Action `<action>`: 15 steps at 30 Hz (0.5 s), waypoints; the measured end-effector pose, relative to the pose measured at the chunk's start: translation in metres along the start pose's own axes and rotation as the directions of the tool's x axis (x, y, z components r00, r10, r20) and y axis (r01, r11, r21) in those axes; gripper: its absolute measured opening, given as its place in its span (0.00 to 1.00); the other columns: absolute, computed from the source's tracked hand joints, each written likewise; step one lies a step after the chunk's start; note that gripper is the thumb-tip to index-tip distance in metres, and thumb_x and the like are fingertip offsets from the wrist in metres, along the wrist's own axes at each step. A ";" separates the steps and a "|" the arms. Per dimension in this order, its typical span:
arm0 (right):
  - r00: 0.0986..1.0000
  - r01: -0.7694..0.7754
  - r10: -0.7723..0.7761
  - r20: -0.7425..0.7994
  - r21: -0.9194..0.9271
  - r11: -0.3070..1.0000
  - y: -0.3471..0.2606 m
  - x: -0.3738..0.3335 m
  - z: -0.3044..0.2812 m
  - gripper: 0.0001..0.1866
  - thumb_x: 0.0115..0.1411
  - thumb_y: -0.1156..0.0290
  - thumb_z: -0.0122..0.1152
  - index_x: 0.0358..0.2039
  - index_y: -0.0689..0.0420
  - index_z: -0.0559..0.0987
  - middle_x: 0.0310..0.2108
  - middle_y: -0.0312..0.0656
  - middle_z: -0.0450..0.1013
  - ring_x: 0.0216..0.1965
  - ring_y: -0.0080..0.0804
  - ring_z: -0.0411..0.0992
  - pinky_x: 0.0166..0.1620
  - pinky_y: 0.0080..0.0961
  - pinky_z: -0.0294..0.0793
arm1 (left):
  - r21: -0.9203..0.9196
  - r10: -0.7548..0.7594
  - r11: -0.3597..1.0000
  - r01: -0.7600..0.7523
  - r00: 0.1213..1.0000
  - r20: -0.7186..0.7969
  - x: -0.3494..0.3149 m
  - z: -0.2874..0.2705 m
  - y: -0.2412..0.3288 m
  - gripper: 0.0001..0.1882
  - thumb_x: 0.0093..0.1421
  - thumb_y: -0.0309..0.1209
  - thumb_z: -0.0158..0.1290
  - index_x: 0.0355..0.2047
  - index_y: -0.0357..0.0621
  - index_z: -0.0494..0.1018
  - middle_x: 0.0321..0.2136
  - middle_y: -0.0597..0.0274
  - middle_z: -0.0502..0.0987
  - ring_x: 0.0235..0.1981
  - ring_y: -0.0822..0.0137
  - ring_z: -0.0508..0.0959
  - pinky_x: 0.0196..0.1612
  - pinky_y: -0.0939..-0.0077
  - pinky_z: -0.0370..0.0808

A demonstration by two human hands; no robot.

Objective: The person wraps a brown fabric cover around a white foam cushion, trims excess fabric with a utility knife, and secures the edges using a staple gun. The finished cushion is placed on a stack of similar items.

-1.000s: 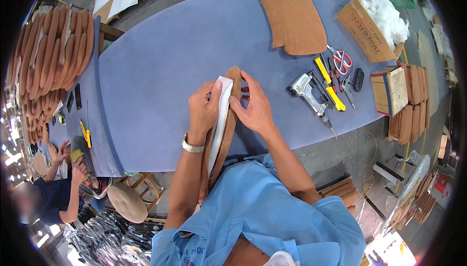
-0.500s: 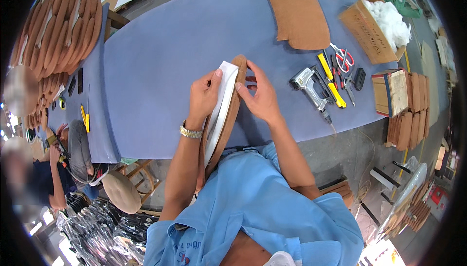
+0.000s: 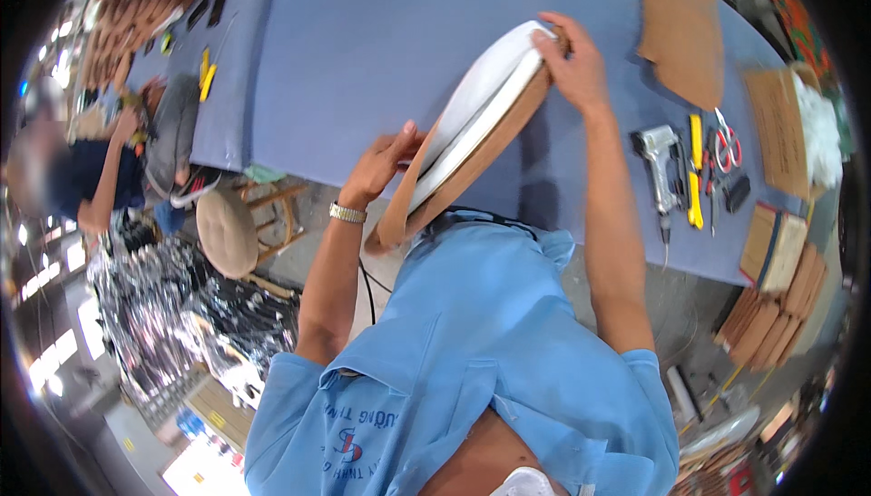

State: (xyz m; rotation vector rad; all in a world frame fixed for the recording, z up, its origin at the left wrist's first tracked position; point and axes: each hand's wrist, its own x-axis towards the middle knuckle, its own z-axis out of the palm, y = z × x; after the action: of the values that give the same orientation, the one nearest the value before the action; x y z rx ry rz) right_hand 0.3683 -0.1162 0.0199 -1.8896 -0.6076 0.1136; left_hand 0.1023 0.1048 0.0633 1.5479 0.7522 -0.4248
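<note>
A long brown cushion cover point(image 3: 502, 145) slants up from my lap over the table's near edge. White padding or lining point(image 3: 481, 101) shows along its gaping side. At its far end my right hand point(image 3: 578, 68) is closed on the cover and the white layer, thumb on top. My left hand point(image 3: 386, 167) is beside the lower left edge of the cover; its thumb sticks up and apart, and its fingers, partly hidden, lie against the brown flap.
On the blue table point(image 3: 363, 51), a nail or staple gun point(image 3: 660, 165), yellow cutter point(image 3: 696, 174) and red-handled scissors point(image 3: 727, 146) lie at right. Beyond are a brown fabric piece point(image 3: 682, 29) and a carton point(image 3: 778, 133) of white stuffing. A person point(image 3: 95, 165) works at far left beside a round stool point(image 3: 227, 233).
My right hand has moved up and right with the cover's far end. My left hand has slid lower along the cover, its thumb off the white layer. The view has shifted.
</note>
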 end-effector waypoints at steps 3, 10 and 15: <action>0.998 0.019 -0.019 -0.056 0.002 1.000 0.011 0.014 0.016 0.21 0.63 0.52 0.68 0.48 0.54 0.84 0.47 0.47 0.79 0.50 0.43 0.77 0.54 0.35 0.75 | -0.181 -0.068 0.982 0.048 0.992 -0.108 -0.037 -0.024 -0.062 0.44 0.71 0.66 0.39 0.59 0.32 0.75 0.55 0.47 0.80 0.57 0.58 0.78 0.63 0.63 0.71; 0.997 -0.080 0.080 0.001 0.022 0.997 0.016 0.038 0.044 0.19 0.67 0.54 0.62 0.46 0.57 0.82 0.44 0.46 0.79 0.48 0.38 0.75 0.53 0.34 0.73 | -0.803 -0.135 0.482 -0.350 0.876 -0.463 -0.062 0.018 -0.132 0.46 0.70 0.68 0.37 0.58 0.31 0.73 0.51 0.53 0.80 0.52 0.61 0.79 0.60 0.65 0.72; 0.974 -0.226 0.226 0.000 0.009 0.974 0.032 0.051 0.029 0.22 0.70 0.51 0.56 0.46 0.61 0.81 0.41 0.44 0.78 0.45 0.34 0.73 0.52 0.31 0.71 | -0.619 -0.014 0.621 -0.480 0.784 -0.621 -0.066 0.020 -0.086 0.49 0.72 0.68 0.29 0.51 0.29 0.78 0.51 0.49 0.81 0.55 0.61 0.78 0.62 0.67 0.71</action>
State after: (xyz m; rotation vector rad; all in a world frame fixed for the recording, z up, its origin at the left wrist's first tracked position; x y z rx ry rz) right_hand 0.4140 -0.0772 -0.0098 -1.9447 -0.3885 0.2617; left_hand -0.0003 0.0701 0.0417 0.9074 0.9901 0.5848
